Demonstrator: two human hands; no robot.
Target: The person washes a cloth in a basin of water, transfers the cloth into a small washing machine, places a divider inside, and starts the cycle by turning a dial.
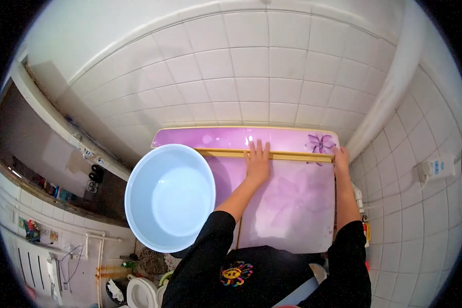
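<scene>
Purple panel (pixel 292 226), gold-trimmed, across the centre of the frame, directly under the left hand (pixel 258 161) and along the inner side of the right hand (pixel 342 159). Likely trouble: a tipped blue basin (pixel 172 197) at centre left, from a nudge by the black left sleeve (pixel 214 233) close to its rim, or from a jolt to the panel. Also possible: pinched fingers beside the gold strip (pixel 297 156). Left palm down, fingers spread over the strip, nothing gripped; right fingers at the strip's right end, impossible to tell whether gripping.
</scene>
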